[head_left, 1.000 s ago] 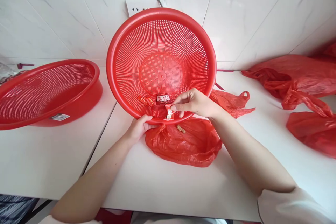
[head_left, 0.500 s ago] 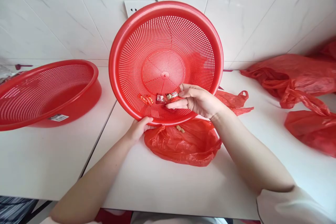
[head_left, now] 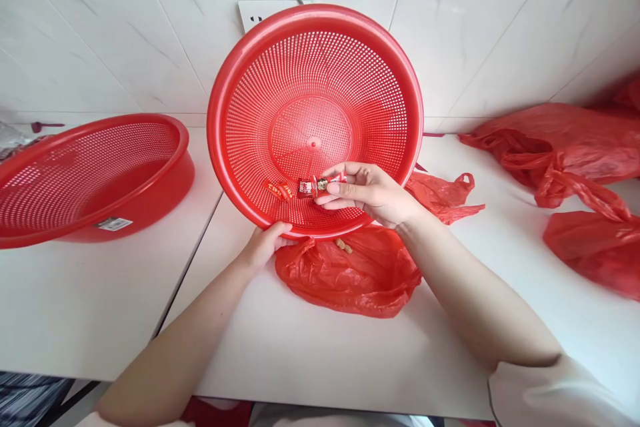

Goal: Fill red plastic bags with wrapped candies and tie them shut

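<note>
Two hands working: left hand [head_left: 264, 243] fingers clamp the near rim of the tilted red sieve basket [head_left: 225, 80]; right hand [head_left: 373, 193] fingers pinch a wrapped candy [head_left: 327, 183] inside, beside loose candies [head_left: 280, 190]. Risk: more tilt probably spills them onto the red bag [head_left: 360, 277].

Round red perforated basket [head_left: 310, 73] is tipped up, open face toward us, lower rim in the left hand [head_left: 263, 248]. Small red-wrapped candy [head_left: 327, 182] is pinched in the right hand [head_left: 373, 193], beside loose sweets [head_left: 279, 190] low inside.

Bright, even daylight; sharp focus, wide-angle edge distortion.
</note>
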{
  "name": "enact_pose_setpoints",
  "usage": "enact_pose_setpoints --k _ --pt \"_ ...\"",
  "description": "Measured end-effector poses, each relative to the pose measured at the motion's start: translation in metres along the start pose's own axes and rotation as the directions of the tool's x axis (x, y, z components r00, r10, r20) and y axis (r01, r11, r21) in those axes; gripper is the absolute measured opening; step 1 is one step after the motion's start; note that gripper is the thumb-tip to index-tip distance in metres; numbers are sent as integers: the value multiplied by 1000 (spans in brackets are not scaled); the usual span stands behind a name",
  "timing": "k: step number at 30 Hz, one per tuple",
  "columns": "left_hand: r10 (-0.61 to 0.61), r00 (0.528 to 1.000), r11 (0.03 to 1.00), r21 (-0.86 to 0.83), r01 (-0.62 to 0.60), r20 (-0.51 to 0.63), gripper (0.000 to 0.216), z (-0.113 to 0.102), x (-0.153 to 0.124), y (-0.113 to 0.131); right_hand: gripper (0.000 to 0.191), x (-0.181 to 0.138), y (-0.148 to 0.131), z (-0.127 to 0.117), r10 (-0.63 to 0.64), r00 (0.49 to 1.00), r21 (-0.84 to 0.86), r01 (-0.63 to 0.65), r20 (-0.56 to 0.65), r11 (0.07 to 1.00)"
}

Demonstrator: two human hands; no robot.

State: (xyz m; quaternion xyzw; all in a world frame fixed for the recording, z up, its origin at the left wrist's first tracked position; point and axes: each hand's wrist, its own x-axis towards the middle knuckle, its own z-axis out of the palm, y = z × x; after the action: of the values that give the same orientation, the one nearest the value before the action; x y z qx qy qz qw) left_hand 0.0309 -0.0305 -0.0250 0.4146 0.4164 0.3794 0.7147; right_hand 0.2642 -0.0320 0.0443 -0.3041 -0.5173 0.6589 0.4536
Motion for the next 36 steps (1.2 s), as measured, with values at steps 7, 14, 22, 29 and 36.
enact_pose_setpoints --k 7,14,22,29,36 --pt "5 1000 1000 19 -5 8 42 -1 0 0 49 -1 1 3 -91 996 -159 88 -14 983" --pt "-16 1000 1000 4 16 -20 44 2 -1 3 39 -1 9 9 -247 968 -514 191 -43 836" --pt "-20 1000 1000 1 20 -23 36 3 -1 3 18 -2 8 8 -319 948 -638 256 17 726" --pt "-25 999 1000 6 25 -32 35 3 -2 4 14 4 12 -2 -306 952 -648 231 -4 726" --pt "0 1000 1000 16 0 -21 46 5 -3 5 22 -2 0 -16 105 981 -712 42 161 701"
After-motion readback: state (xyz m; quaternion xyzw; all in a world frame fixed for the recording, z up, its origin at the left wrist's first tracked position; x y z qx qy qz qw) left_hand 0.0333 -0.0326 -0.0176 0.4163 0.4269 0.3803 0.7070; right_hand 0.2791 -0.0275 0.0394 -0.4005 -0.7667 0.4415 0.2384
